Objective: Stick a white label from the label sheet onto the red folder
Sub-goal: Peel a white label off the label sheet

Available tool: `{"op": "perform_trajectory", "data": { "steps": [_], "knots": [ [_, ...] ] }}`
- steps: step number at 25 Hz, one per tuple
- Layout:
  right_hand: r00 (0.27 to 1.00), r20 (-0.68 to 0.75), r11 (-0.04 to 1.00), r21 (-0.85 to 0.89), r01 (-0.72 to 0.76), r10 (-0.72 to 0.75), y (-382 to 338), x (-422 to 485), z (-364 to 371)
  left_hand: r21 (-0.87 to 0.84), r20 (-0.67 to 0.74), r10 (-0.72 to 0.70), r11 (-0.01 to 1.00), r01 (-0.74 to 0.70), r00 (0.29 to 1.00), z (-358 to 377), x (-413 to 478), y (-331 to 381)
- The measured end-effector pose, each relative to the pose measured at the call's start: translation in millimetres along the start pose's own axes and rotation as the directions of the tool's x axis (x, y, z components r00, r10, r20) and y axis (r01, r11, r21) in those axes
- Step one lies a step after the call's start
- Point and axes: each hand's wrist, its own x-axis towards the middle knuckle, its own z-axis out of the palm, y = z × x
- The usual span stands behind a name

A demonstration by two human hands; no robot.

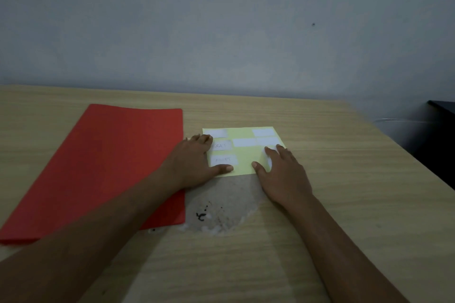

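The red folder (pixel 105 167) lies flat on the left half of the wooden table. Right of it sits the pale yellow label sheet (pixel 243 155) carrying several white labels (pixel 243 142), two of them with faint writing. My left hand (pixel 194 165) rests flat on the sheet's left edge, fingers spread, thumb on its near edge. My right hand (pixel 280 172) lies flat on the sheet's right near corner, partly covering a white label. Neither hand holds anything.
The wooden table (pixel 344 179) has a worn grey patch with black specks (pixel 216 209) just in front of the sheet. A grey wall rises behind. A dark piece of furniture (pixel 440 135) stands beyond the table's right edge.
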Motion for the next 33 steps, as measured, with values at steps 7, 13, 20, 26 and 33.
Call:
{"op": "perform_trajectory", "data": {
  "steps": [7, 13, 20, 26, 33],
  "knots": [
    [0.999, 0.024, 1.000, 0.006, -0.028, 0.028, -3.7, -0.6, -6.0, -0.051, 0.014, 0.014, 0.999, -0.014, 1.000, 4.1, -5.3, -6.9],
    [0.998, -0.064, 1.000, 0.009, -0.008, 0.009, -24.6, 4.9, -12.4, -0.044, -0.008, 0.018, 0.999, -0.018, 1.000, 7.9, -4.2, -9.0],
    [0.992, -0.125, 0.993, 0.118, 0.025, -0.010, -55.8, 2.3, -1.3, -0.060, -0.001, 0.013, 0.998, -0.013, 1.000, 7.6, -4.4, -10.4],
    [0.988, -0.149, 0.990, 0.142, -0.018, 0.039, -62.2, 0.7, -1.4, -0.064, 0.004, 0.014, 0.998, -0.014, 1.000, 10.2, -4.2, -9.2],
    [0.980, -0.172, 0.991, 0.101, -0.085, 0.102, -78.2, 5.5, -1.8, -0.091, -0.006, 0.009, 0.996, -0.010, 1.000, 9.9, -5.2, -10.6]
  ]
}}
